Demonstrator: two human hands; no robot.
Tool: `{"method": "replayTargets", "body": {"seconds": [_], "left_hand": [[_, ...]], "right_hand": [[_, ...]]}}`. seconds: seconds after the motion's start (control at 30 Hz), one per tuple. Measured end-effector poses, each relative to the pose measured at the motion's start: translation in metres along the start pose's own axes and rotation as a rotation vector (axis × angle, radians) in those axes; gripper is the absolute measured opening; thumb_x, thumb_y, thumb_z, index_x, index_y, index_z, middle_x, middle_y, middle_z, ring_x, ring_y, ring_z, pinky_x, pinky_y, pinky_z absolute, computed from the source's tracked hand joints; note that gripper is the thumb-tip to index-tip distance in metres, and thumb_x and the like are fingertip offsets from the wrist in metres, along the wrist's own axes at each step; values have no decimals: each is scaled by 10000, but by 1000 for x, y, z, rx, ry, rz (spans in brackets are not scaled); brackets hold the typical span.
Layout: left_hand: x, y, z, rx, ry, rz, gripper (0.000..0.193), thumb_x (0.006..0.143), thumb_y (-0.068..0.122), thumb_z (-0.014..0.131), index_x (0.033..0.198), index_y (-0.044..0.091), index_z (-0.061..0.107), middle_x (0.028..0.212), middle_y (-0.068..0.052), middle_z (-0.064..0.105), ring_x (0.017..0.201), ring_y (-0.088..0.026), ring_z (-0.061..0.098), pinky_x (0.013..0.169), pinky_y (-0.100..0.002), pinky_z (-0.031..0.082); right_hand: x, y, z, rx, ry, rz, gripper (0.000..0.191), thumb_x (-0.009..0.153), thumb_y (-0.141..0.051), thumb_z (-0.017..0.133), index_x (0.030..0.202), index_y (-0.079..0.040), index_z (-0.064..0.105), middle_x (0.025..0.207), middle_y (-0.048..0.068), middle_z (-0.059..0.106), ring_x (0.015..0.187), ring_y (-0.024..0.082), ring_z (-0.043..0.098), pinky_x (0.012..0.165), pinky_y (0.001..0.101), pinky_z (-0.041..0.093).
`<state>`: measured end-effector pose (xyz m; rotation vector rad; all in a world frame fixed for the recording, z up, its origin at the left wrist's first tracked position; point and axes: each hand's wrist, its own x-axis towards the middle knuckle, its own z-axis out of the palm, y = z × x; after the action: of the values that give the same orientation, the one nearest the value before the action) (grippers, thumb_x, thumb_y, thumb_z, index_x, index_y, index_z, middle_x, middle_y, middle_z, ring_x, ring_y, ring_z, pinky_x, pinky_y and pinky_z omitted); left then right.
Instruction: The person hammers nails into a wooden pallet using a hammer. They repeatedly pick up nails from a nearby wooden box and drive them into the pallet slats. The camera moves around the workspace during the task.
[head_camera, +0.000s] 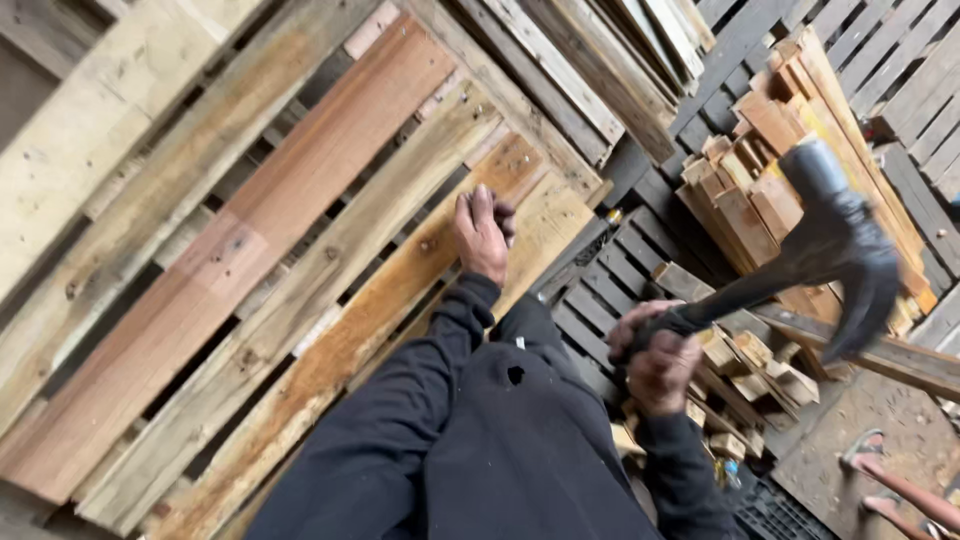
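My right hand (658, 358) grips the handle of a black claw hammer (835, 245), raised in the air with its head up and to the right. My left hand (483, 232) rests fingers-closed on a light plank of the wooden pallet (250, 260) in front of me, as if pinching something small; what it holds cannot be made out. Both arms wear dark sleeves, and the dark garment has a small hole.
More pallets (600, 70) lean at the top. Dark pallets (620, 270) lie on the ground at centre right, with a stack of short wooden blocks and planks (770, 190) beyond. Another person's sandalled feet (880, 470) stand at the lower right.
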<state>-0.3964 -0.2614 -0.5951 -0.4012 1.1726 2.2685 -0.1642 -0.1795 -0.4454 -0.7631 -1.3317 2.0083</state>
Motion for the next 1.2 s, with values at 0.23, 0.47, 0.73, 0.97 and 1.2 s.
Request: {"method": "replayTargets", "body": {"seconds": [0.23, 0.47, 0.73, 0.97, 1.2], "left_hand": [[-29, 51, -11, -411, -259, -326, 280, 1044, 115, 397, 1226, 1, 576, 1012, -141, 729, 904, -251, 706, 856, -410, 596], [-50, 59, -24, -355, -344, -227, 185, 1046, 90, 585, 1196, 3, 648, 1086, -175, 735, 951, -283, 722, 878, -434, 616], [-79, 26, -16, -469, -166, -80, 132, 968, 141, 718, 1017, 21, 696, 981, -132, 742, 871, -245, 729, 791, -381, 618], [-104, -10, 10, -288, -35, 19, 260, 986, 290, 788, 1043, 37, 767, 703, 23, 539, 548, -74, 493, 472, -222, 393], [-120, 8, 34, -144, -80, 33, 339, 919, 331, 711, 1078, 31, 700, 918, -82, 786, 507, -43, 471, 424, -202, 374]], "right_hand": [[1, 32, 10, -603, 39, 635, 440, 1066, -434, 540, 961, -7, 568, 631, 75, 525, 435, 163, 466, 394, 297, 403], [-17, 1, -1, -452, -143, 393, 438, 1002, -481, 567, 1095, -54, 572, 666, 23, 541, 512, 104, 536, 463, 272, 457], [21, 13, -61, -674, -283, 714, 473, 989, -501, 559, 1043, -33, 598, 621, 50, 527, 429, 133, 477, 413, 292, 412], [37, 6, -95, -537, -502, 441, 362, 1037, -419, 589, 1064, -61, 547, 707, 8, 574, 536, 93, 543, 490, 254, 471], [60, -6, -105, -649, -415, 716, 367, 999, -421, 603, 977, -59, 544, 638, 1, 504, 458, 115, 464, 407, 287, 395]]}}
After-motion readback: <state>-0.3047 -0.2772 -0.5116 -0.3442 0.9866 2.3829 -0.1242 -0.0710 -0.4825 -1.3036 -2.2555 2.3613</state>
